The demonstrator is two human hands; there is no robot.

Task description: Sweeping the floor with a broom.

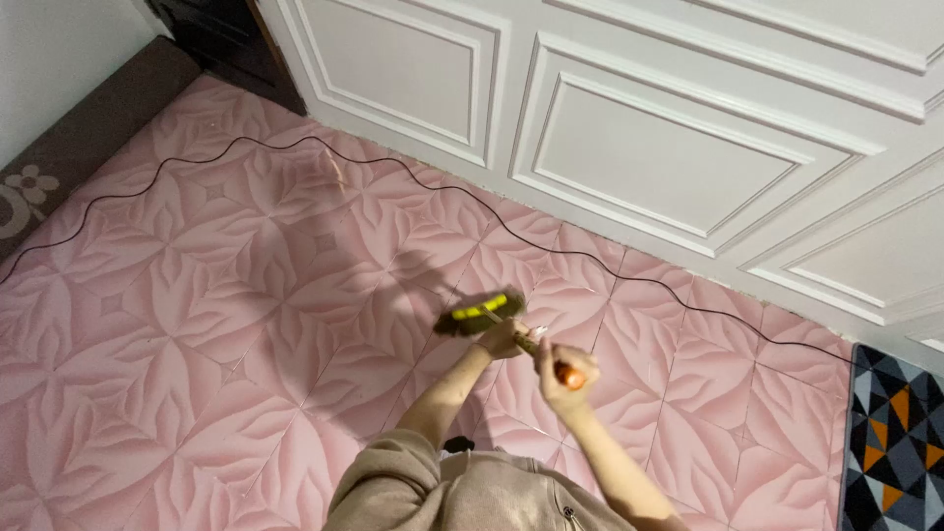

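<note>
A broom with a yellow-green and dark head [479, 313] rests on the pink patterned floor tiles [226, 324]. Its handle runs toward me and ends in an orange grip [569, 375]. My left hand [501, 338] is wrapped around the handle just behind the broom head. My right hand [559, 374] grips the handle higher up, at the orange end. Both arms reach forward from my beige sweatshirt [442, 487] at the bottom of the view.
A thin black cable [295, 144] snakes across the tiles along the white panelled wall [639, 128]. A dark mat with a flower print [59, 147] borders the left. A rug with black, orange and grey triangles [900, 433] lies at the right.
</note>
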